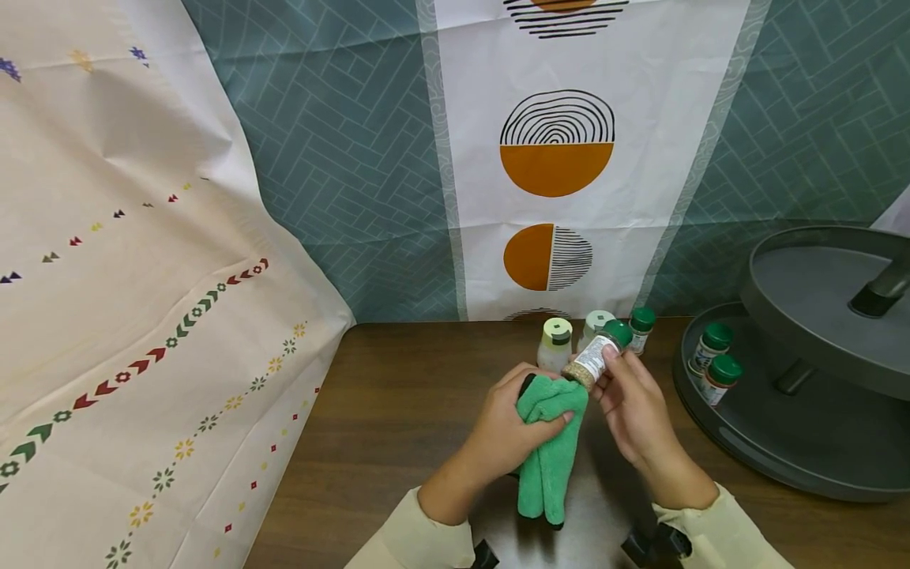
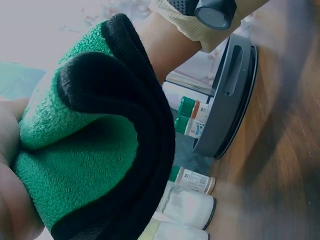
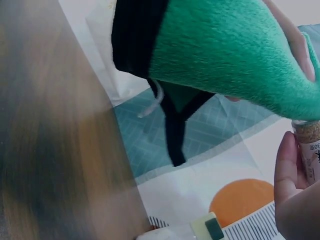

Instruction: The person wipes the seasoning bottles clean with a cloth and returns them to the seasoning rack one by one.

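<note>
Jar [image 1: 594, 358] slants — cap [image 1: 618, 333] toward head view's upper right.

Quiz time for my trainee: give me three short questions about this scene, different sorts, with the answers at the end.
1. What does the left hand hold? a) a sponge b) a green cloth c) a brush
2. True or false: the right hand holds a spice jar at a tilt.
3. How many green-capped jars can be seen on the dark stand's lower tier?

Key: 1. b; 2. true; 3. two.
</note>
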`<state>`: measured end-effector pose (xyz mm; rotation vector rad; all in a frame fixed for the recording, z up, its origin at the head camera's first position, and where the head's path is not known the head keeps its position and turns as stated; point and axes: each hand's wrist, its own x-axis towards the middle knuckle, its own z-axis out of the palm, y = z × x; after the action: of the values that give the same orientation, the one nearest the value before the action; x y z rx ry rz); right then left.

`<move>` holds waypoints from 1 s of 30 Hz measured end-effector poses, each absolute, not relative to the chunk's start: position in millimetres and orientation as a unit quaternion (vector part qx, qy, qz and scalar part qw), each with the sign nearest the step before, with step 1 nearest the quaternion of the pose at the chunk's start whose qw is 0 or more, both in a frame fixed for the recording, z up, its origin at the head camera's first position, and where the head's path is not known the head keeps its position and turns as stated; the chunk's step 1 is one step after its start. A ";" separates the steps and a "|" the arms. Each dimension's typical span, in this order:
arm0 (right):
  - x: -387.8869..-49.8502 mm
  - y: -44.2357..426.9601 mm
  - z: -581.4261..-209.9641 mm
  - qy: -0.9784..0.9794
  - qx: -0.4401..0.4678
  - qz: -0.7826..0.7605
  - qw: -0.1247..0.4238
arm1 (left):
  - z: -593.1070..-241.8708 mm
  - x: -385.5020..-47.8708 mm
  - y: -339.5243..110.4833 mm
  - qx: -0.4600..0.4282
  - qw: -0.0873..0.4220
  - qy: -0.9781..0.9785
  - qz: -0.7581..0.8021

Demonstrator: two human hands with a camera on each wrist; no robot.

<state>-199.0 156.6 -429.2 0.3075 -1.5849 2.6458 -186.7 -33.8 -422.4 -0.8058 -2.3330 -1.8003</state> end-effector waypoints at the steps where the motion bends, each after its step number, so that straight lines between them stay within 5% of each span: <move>1: -198.9 156.6 -429.5 -0.513 0.101 0.852 0.018 | -422.0 -186.6 -34.0 -0.265 0.044 -0.760 -0.592; 19: -198.4 158.6 -428.0 -0.506 0.134 0.851 0.033 | -420.7 -191.4 -35.6 -0.182 0.052 -0.753 -0.631; 30: -198.3 158.7 -426.2 -0.540 0.131 0.831 0.043 | -423.8 -193.4 -36.2 -0.213 0.007 -0.780 -0.588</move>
<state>-198.3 158.7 -426.2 0.4014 -1.6501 2.5402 -193.4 -36.2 -423.8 -0.6674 -2.4406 -1.8398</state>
